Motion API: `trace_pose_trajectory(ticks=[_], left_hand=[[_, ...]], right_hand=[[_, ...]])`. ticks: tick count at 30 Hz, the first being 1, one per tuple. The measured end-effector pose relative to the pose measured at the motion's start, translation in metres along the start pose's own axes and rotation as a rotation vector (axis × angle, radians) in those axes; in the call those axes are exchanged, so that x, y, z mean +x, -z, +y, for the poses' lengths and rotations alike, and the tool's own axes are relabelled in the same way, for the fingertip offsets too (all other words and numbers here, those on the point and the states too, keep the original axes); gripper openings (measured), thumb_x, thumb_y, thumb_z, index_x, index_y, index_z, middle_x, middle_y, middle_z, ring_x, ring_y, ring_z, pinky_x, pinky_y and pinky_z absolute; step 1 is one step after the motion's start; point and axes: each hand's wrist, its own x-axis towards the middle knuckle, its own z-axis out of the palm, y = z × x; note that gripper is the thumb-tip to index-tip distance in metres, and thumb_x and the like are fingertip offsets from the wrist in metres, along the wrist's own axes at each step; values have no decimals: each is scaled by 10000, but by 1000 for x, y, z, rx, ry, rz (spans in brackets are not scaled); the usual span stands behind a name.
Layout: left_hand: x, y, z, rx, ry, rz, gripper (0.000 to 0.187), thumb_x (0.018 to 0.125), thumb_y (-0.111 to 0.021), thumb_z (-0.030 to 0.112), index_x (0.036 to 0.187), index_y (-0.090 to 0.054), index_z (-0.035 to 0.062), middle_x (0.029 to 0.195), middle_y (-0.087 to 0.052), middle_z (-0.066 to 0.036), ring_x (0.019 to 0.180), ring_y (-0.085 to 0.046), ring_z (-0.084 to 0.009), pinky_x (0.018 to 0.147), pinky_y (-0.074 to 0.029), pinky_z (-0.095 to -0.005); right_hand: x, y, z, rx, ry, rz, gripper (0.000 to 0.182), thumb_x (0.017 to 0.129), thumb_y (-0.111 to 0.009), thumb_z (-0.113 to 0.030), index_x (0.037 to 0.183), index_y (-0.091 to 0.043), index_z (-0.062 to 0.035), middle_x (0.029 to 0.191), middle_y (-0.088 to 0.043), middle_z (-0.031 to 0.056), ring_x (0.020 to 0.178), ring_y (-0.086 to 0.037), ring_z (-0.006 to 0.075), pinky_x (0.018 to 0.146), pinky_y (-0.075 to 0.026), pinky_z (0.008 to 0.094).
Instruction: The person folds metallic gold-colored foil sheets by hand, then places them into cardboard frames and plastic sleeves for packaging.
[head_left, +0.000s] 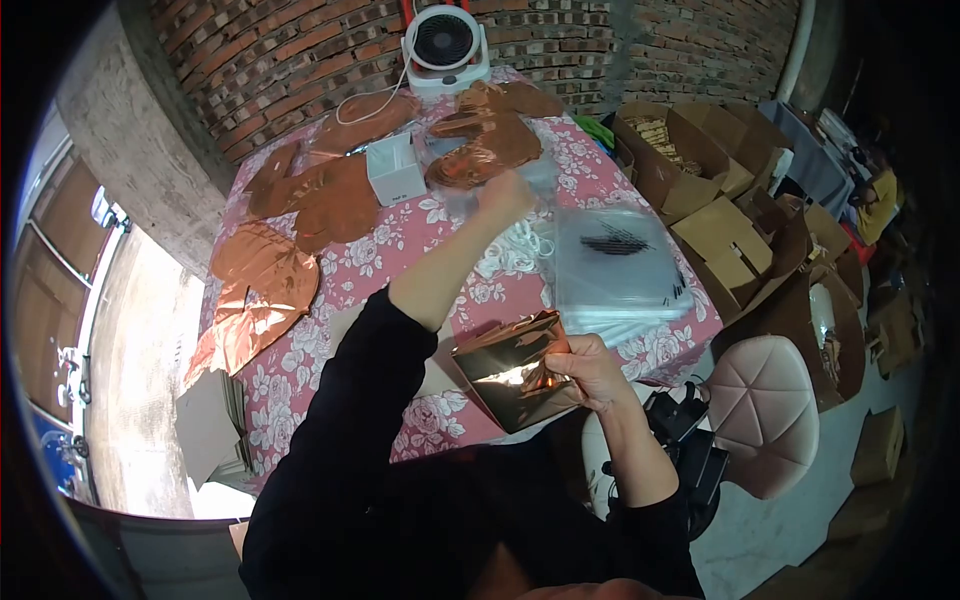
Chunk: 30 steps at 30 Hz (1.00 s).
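My right hand (587,370) pinches the edge of a folded, shiny gold foil piece (525,385) near the table's front edge. My left hand (508,198) is stretched forward over the table, just below a copper foil balloon (490,150) lying on clear plastic; its fingers are too small and hidden to read. Beside that hand lies a pile of white ribbon loops (512,250). Right of the pile rests a stack of clear plastic bags (615,275) with black strips on top. A white open box (395,170) stands to the left of my left hand.
More copper foil balloons (265,275) lie along the left side of the flowered table (380,265). A white fan (445,50) stands at the back. Cardboard boxes (725,245) fill the right side, and a pink chair (765,415) is at the front right.
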Motion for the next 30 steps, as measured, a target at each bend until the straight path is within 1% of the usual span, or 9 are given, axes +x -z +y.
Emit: trace_pose_trajectory(ticks=[3,7,9,12,18,22,23,26,30], left_hand=[[-9,33,-21,-1186,206,-168,101,782,-713,145,788,-694,46,755,-643,-23,691,-579,-95,553,-441,-252],[-47,76,-53,-1356,171,-122,139,837,-716,176,818,-656,52,706,-583,4,630,-546,-82,557,-448,-234],[-82,102,-69,-1339,183,-139,121,844,-704,152,829,-657,42,723,-598,-6,644,-559,-86,573,-456,-237],[-140,132,-99,-1329,186,-222,83,862,-671,91,836,-662,12,766,-637,-30,676,-592,-100,607,-474,-248],[-229,160,-140,-784,136,-401,136,812,-690,123,775,-684,-7,674,-625,-22,624,-573,-81,539,-455,-260],[-259,125,-144,-343,-59,-189,192,758,-629,176,743,-677,-10,701,-669,-152,604,-633,-261,552,-475,-370],[-264,118,-142,-155,-167,-159,146,751,-654,151,760,-670,6,785,-648,-160,784,-620,-345,715,-491,-405],[-282,106,-131,71,-332,-52,110,743,-656,137,742,-661,27,793,-636,-137,854,-592,-341,796,-463,-406],[-294,105,-137,-108,-358,18,128,760,-647,141,808,-661,23,819,-641,-152,849,-594,-330,792,-466,-427]], right_hand=[[1,3,3,-15,9,-10,149,820,-708,-78,880,-685,57,768,-682,116,388,-433,42,303,-250,170],[4,11,12,-4,37,-1,196,815,-709,-87,930,-673,68,846,-698,140,551,-604,118,469,-475,215],[7,28,19,24,54,-42,240,808,-714,-95,980,-662,63,931,-704,149,788,-694,196,726,-579,322],[4,26,17,31,91,-27,268,803,-727,-125,996,-660,49,931,-706,139,776,-691,185,702,-579,312],[1,14,6,-6,152,-37,300,808,-719,-135,1043,-639,34,953,-701,115,802,-684,181,736,-564,301],[7,-4,-13,-111,144,-47,357,797,-734,-139,1087,-620,33,1003,-686,103,852,-674,180,785,-549,303],[10,-8,-17,-149,136,-51,317,799,-733,-141,1045,-626,27,949,-690,94,802,-674,173,745,-555,294],[27,-20,-22,-188,99,-84,270,797,-736,-145,983,-625,17,879,-688,92,738,-670,166,683,-564,288],[52,-52,-30,-337,-38,-130,192,827,-685,-121,946,-616,11,817,-679,96,664,-661,161,623,-580,309]])
